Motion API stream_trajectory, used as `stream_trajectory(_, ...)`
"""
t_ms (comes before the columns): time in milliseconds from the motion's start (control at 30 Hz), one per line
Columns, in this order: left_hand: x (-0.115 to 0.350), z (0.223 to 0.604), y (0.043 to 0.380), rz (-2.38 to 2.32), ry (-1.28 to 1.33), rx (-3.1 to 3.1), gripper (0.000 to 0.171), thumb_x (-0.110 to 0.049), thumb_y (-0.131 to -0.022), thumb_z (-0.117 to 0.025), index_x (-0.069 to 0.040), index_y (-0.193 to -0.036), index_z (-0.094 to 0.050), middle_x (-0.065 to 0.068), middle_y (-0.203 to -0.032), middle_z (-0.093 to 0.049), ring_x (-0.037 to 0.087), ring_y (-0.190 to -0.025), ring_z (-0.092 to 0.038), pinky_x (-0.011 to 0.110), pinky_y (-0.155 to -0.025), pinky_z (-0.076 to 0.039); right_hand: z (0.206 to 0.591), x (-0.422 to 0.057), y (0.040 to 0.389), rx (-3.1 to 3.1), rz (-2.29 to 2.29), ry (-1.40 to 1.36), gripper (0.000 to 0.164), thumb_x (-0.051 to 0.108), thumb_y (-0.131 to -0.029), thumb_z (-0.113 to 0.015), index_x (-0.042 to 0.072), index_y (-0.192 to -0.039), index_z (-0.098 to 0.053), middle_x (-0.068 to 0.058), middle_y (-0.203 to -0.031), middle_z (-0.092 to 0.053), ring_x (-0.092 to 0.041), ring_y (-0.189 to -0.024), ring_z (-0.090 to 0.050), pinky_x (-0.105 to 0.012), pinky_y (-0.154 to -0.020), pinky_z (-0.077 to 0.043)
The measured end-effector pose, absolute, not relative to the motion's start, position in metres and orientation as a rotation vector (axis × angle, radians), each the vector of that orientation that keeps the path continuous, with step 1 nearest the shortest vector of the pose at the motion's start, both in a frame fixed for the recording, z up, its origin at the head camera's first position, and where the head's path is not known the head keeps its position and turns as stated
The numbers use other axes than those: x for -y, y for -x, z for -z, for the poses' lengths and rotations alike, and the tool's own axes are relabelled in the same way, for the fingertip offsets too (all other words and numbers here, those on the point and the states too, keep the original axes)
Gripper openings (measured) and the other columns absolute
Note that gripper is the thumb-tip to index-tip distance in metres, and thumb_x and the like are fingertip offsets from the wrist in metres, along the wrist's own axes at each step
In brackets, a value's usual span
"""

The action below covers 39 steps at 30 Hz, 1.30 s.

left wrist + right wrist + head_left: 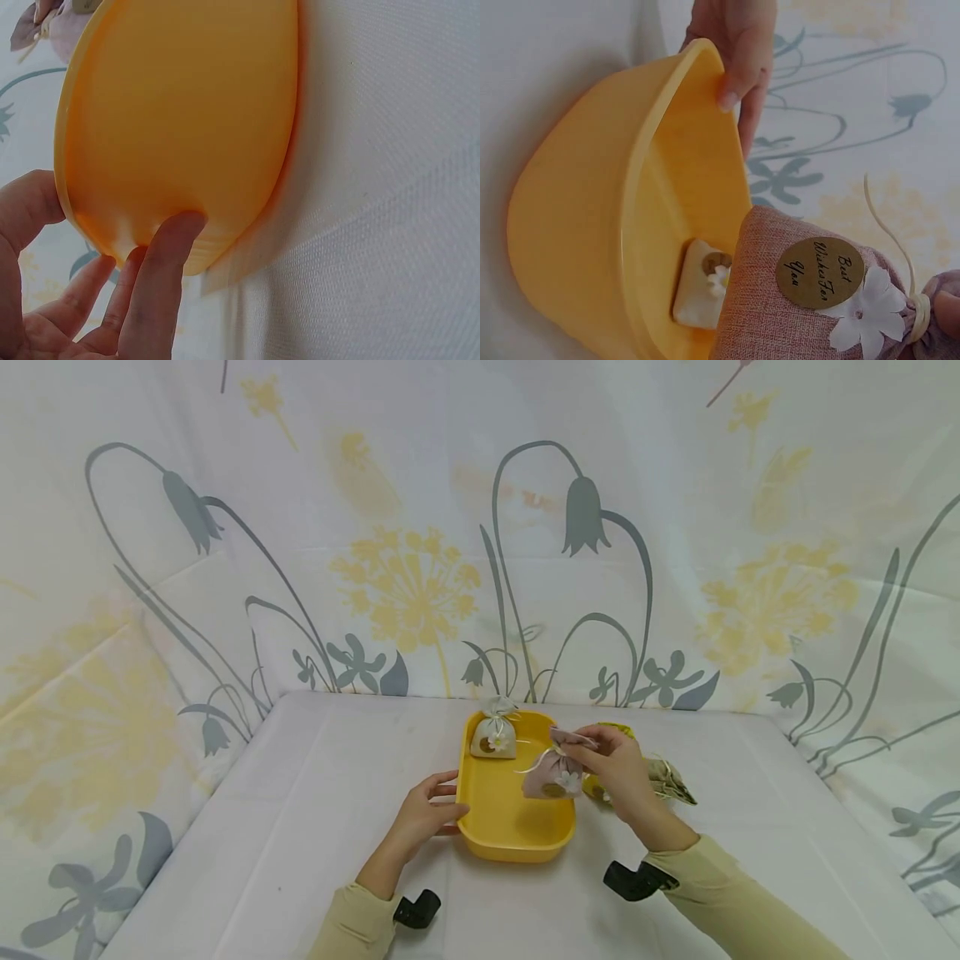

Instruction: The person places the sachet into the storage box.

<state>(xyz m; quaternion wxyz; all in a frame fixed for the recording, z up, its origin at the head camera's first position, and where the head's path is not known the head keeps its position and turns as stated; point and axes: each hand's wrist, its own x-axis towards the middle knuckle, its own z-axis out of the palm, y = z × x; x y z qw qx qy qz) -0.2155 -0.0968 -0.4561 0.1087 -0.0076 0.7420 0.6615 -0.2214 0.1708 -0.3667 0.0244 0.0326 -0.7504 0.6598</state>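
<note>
A yellow plastic basin (491,797) stands on the table. My left hand (426,810) holds its left side, thumb over the rim and fingers along the outer wall, as the right wrist view also shows. By its gathered neck, my right hand (626,777) pinches a pinkish-mauve sachet (553,774) above the basin's right side. The sachet has a tied cream cord, a white fabric flower (868,315) and a round brown label (820,273) reading "Best Wishes For You". Inside the basin, at the far left, sits a pale sachet (495,735) with a flower and brown label.
Right of the basin, partly behind my right hand, lie an olive-green sachet (670,779) and something bright yellow (617,727). A white cloth covers the table (300,827). Behind it hangs a flower-printed curtain (442,460).
</note>
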Motion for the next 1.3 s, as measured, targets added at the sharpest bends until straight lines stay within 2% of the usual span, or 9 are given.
stream_trajectory(300, 0.096, 0.455, 0.216, -1.937, 0.037, -2.179, 0.058, -0.009, -0.083, -0.069, -0.006, -0.136, -0.045, 0.019, -0.123, -0.051, 0.027, -0.096, -0.062, 0.037, -0.068, -0.057, 0.372, -0.149, 0.234, 2.333, -2.055, -0.079, 0.023, 0.002, -0.085, -0.065, -0.008, -0.104, -0.057, -0.007, -0.093, -0.061, -0.010, -0.080, -0.061, -0.025, -0.070, -0.055)
stream_trajectory(567, 0.097, 0.455, 0.216, -1.944, 0.032, -2.168, 0.059, -0.009, -0.082, -0.069, -0.006, -0.136, -0.044, 0.019, -0.122, -0.051, 0.028, -0.097, -0.062, 0.037, -0.068, -0.057, 0.377, -0.133, 0.246, 2.368, -2.045, -0.029, 0.022, 0.005, -0.085, -0.067, -0.005, -0.102, -0.058, -0.014, -0.103, -0.060, -0.017, -0.086, -0.060, -0.032, -0.078, -0.054)
stream_trajectory(800, 0.097, 0.456, 0.216, -1.943, 0.027, -2.176, 0.057, -0.008, -0.083, -0.067, -0.006, -0.135, -0.045, 0.019, -0.122, -0.051, 0.028, -0.097, -0.062, 0.037, -0.068, -0.057, 0.381, -0.121, 0.257, 2.401, -2.004, -0.029, 0.022, 0.006, -0.084, -0.067, -0.004, -0.102, -0.060, -0.013, -0.100, -0.061, -0.019, -0.084, -0.062, -0.032, -0.074, -0.056)
stream_trajectory(1033, 0.097, 0.457, 0.216, -1.949, 0.002, -2.152, 0.058, -0.007, -0.083, -0.067, -0.004, -0.136, -0.044, 0.019, -0.121, -0.051, 0.028, -0.096, -0.062, 0.038, -0.069, -0.057, 0.388, -0.108, 0.268, 2.488, -2.025, 0.028, 0.025, 0.011, -0.084, -0.069, -0.001, -0.105, -0.062, -0.012, -0.105, -0.060, -0.024, -0.091, -0.059, -0.035, -0.077, -0.055)
stream_trajectory(1300, 0.096, 0.455, 0.216, -1.951, 0.022, -2.168, 0.057, -0.007, -0.082, -0.067, -0.005, -0.135, -0.045, 0.020, -0.121, -0.052, 0.030, -0.096, -0.062, 0.038, -0.068, -0.057, 0.391, -0.097, 0.282, 2.509, -2.029, 0.048, 0.025, 0.010, -0.083, -0.069, -0.003, -0.103, -0.061, -0.013, -0.103, -0.060, -0.025, -0.093, -0.057, -0.037, -0.078, -0.055)
